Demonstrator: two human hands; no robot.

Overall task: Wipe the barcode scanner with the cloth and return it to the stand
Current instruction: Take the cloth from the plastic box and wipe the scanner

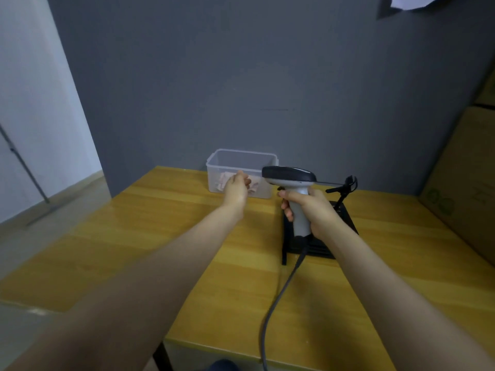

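A plain grey wall fills the upper half of the frame, with a yellow wooden table point(348, 277) spread across the lower half and cardboard boxes point(471, 183) stacked along the right edge. Two bare forearms reach in from the bottom. Just right of centre, the right hand point(312, 210) is wrapped firmly around the pale handle of the barcode scanner point(290, 178), holding it upright with its dark head pointing left, lifted clear of the stand point(345, 207), probably so every side can be reached for wiping. The stand's black base sits on the table directly behind and below that hand, and its thin arm and clip rise just right of the scanner's head. A grey cable point(278, 295) trails from the handle's foot down toward the bottom edge. Left of the scanner, the left hand point(237, 187) reaches over the near wall of a clear plastic tub point(241, 156), fingers curled around a pinkish cloth point(253, 187) lying inside; whether they have actually gripped it is unclear, since the cloudy plastic and the hand itself hide most of the fabric. Much of the stand's base is hidden by the right hand and forearm.
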